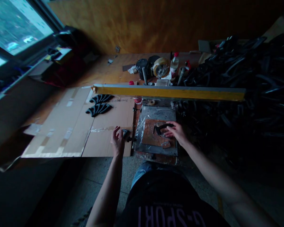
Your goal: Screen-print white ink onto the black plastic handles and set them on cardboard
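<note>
Now our right hand (176, 133) pinches one end of a black piece (162, 127), held at its nine o'clock over the metal plate (157, 111). Our left hand (117, 142) is loosely curled near a small dark object (126, 133) at its two o'clock; we cannot tell whether it grips it. Black curved parts (98, 109) lie on cardboard (105, 122) at its eleven o'clock.

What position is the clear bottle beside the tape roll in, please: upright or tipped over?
Upright: the clear bottle has its red cap uppermost, with the body directly below.
</note>
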